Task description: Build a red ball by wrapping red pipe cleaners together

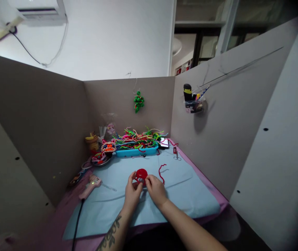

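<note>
Between my two hands is a round red piece of fuzzy craft stem or yarn point(142, 173), coiled into a disc with an open loop below it. Its left side is gripped by my left hand point(133, 188), thumb and fingers closed on the edge. My right hand point(155, 188) pinches the lower right edge with thumb and forefinger. Just beyond the right hand, a loose wavy red strand point(161, 170) lies on the light blue cloth point(185, 198). How the red piece is joined is too small to make out.
A blue tray point(137, 152) heaped with colourful strands stands at the back. Left are a metal bowl point(104, 162) and a pink glue gun point(91, 187) with a black cord. Small scissors point(177, 158) lie back right. Grey panels point(128, 90) enclose the table; a cup of tools point(194, 105) hangs right.
</note>
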The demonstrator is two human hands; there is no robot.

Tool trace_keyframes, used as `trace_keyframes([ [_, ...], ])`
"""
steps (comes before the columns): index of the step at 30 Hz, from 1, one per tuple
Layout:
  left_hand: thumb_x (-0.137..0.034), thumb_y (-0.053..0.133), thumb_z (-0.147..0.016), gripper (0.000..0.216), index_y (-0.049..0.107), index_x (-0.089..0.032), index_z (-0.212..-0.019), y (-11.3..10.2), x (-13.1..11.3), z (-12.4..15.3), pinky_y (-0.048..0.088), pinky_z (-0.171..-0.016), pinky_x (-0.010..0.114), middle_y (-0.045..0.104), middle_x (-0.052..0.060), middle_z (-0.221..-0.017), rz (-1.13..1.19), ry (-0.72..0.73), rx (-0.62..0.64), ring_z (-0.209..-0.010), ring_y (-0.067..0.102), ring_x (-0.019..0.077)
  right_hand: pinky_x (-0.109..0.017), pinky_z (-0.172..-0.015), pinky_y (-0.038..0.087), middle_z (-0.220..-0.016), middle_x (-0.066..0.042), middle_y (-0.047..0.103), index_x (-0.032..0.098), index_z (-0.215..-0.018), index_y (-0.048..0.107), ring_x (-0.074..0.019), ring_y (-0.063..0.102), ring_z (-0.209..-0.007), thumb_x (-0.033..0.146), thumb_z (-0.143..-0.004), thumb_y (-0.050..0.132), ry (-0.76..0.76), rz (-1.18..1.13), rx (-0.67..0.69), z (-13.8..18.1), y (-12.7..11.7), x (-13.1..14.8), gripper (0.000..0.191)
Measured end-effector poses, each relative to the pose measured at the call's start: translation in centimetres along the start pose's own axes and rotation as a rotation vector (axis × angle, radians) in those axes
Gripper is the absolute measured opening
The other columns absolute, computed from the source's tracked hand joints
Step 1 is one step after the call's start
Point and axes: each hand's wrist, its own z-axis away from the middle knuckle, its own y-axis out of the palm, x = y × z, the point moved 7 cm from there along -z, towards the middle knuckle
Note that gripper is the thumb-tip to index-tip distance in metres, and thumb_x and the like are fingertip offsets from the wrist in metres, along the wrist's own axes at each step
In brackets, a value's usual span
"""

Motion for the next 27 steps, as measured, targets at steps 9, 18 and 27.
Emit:
trace_keyframes([
  [9,-0.022,0.064,-0.073,0.022,0.062,-0.021,-0.095,-0.8,-3.3,0.7,0.048,-0.077,0.036,0.059,0.005,-0.089,-0.403,0.282,-0.136,-0.083,0.058,0.0217,-0.028,-0.068,0.042,-0.077,-0.004,0.066,0.020,-0.083,0.057,-0.0194,0.061,-0.074,0.017,-0.090,0.045,0.025,-0.023,0.045,0.1,0.2,0.1,0.015],
  [18,-0.020,0.064,-0.070,0.030,0.064,-0.019,-0.100,-0.8,-1.9,0.4,0.053,-0.071,0.032,0.055,0.012,-0.121,-0.291,0.172,-0.094,-0.094,0.062,0.0221,-0.034,-0.083,0.046,-0.096,-0.009,0.057,0.020,-0.082,0.055,-0.0204,0.057,-0.091,0.016,-0.089,0.042,0.005,-0.117,-0.064,-0.2,-0.9,0.2,0.015],
  [27,-0.020,0.058,-0.080,0.013,0.066,-0.020,-0.090,1.1,-3.4,1.0,0.050,-0.081,0.035,0.067,0.007,-0.096,-0.367,0.334,0.125,-0.090,0.062,0.0206,-0.036,-0.088,0.047,-0.102,-0.009,0.058,0.021,-0.084,0.054,-0.0205,0.057,-0.099,0.016,-0.090,0.040,0.007,-0.189,-0.088,-0.2,-0.8,-0.5,0.015],
])
